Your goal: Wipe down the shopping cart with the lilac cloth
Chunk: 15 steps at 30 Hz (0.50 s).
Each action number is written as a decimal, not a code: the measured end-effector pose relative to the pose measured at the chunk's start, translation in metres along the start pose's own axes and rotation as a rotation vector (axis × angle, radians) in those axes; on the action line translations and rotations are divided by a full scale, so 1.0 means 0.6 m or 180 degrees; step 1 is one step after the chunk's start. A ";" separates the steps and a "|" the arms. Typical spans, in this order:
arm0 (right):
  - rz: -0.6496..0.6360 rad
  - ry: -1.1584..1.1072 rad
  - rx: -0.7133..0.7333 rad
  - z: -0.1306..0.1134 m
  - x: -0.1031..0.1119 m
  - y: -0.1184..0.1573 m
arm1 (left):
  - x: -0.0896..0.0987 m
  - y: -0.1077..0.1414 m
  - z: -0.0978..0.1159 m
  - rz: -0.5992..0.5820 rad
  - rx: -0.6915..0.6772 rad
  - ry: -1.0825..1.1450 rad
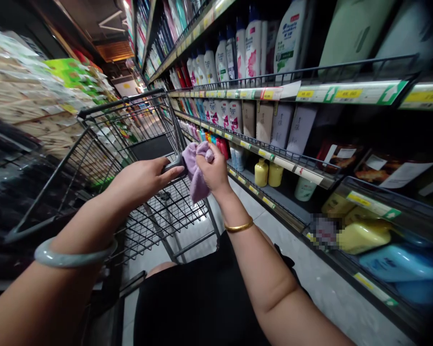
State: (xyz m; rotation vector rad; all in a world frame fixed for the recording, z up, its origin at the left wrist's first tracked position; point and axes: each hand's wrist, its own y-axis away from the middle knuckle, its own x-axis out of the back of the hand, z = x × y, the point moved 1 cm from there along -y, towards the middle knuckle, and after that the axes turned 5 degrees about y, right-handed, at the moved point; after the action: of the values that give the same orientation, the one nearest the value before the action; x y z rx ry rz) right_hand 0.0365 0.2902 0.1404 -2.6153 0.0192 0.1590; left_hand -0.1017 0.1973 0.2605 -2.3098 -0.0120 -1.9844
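Note:
A shopping cart (159, 206) of dark wire stands before me, its handle (173, 166) close to my body. My left hand (144, 175), below a pale green bangle (72, 254), is wrapped round that handle. In my right hand (214, 168) a light purple cloth (198, 180) is bunched up, with one end hanging down beside the handle's right end. A gold bracelet (240, 225) sits on the right wrist. The cloth hides part of the handle's end, and I cannot tell whether it touches it.
Along the right run shelves (288, 168) of shampoo bottles (252, 43), boxes (283, 125) and yellow bottles (261, 172), edged with price tags. Stacked packages (25, 91) rise on the left. Grey floor (267, 221) shows between the cart and the shelves, and an aisle (147, 122) leads on ahead.

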 end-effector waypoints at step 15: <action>-0.0318 0.1173 -0.1078 0.086 0.012 0.000 | -0.017 -0.031 0.062 0.0428 0.0374 -0.0116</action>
State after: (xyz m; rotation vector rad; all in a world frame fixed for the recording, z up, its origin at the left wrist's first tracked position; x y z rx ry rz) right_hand 0.0378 0.3162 0.0950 -2.9368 -0.0107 -0.3885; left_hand -0.0677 0.2192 0.2459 -2.2115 0.0226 -1.8269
